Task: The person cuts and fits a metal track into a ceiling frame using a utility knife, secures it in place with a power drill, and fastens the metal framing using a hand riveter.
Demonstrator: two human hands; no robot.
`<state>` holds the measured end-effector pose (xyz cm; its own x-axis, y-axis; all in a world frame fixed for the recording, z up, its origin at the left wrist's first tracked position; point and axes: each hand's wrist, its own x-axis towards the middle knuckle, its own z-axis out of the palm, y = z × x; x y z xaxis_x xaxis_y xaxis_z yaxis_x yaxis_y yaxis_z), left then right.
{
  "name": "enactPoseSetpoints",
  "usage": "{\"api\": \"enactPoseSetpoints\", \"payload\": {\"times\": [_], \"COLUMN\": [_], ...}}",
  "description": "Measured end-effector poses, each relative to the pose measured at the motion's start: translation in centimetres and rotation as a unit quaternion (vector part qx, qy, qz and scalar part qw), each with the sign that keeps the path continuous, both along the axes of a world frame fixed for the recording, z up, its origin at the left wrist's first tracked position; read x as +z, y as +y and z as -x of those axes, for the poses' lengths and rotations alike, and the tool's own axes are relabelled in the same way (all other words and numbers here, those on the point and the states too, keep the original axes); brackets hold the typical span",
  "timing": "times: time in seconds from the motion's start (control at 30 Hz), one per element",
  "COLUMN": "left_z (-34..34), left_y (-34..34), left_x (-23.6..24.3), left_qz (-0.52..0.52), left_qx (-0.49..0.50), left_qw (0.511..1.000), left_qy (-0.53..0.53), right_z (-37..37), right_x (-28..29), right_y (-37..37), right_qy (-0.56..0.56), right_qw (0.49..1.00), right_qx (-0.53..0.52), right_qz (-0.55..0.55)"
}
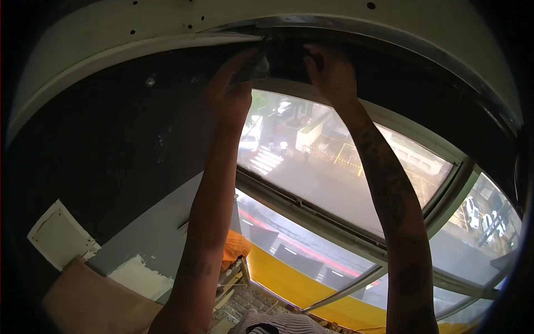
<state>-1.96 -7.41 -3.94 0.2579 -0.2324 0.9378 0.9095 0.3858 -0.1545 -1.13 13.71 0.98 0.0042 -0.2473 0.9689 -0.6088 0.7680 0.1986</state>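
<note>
Both my arms reach up to the dark band of wall above the window. My left hand (235,83) is closed on a shiny, see-through flat piece (259,65), which sits against the dark surface; its exact kind is too dim to make out. To the right, my right hand (334,72) is raised beside a dark recess (289,58) below the ceiling edge. Its fingers are bent, with thumb and forefinger apart, and nothing shows between them. Deep shadow hides part of the fingertips.
A pale curved ceiling edge (139,49) runs overhead. Below my hands is a framed window (311,178) onto a street. At lower left are a white wall plate (60,235), a brown board (94,300), a white patch (142,278) and an orange cloth (236,248).
</note>
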Motion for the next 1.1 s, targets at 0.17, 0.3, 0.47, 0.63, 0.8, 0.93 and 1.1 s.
{"api": "enactPoseSetpoints", "payload": {"times": [0.17,0.3,0.47,0.63,0.8,0.93,1.1], "left_z": [1.7,1.1,1.4,0.6,0.6,0.8,0.3], "left_y": [1.5,3.2,4.1,5.3,6.9,6.1,6.5], "left_x": [2.3,2.7,3.7,4.3,4.9,5.4,5.4], "left_qz": [-0.023,-0.036,-0.038,-0.052,-0.067,-0.064,-0.056], "left_qx": [-0.027,-0.027,0.044,0.115,0.088,0.08,0.071], "left_qw": [0.999,0.999,0.998,0.989,0.993,0.992,0.993], "left_qy": [0.034,-0.018,-0.022,0.082,0.029,0.073,0.08], "right_z": [1.5,1.9,3.2,3.4,3.7,3.2,4.8], "right_x": [2.6,4.0,4.8,4.1,5.0,5.5,4.8], "right_y": [-0.2,-1.0,-1.2,-0.5,0.8,-0.4,-0.4], "right_qy": [0.137,0.092,-0.034,0.02,-0.003,-0.018,-0.119], "right_qw": [0.986,0.989,0.987,0.964,0.978,0.98,0.96], "right_qx": [-0.061,0.015,0.08,0.243,0.149,0.064,0.234], "right_qz": [-0.068,-0.116,-0.136,-0.104,-0.144,-0.187,-0.102]}}
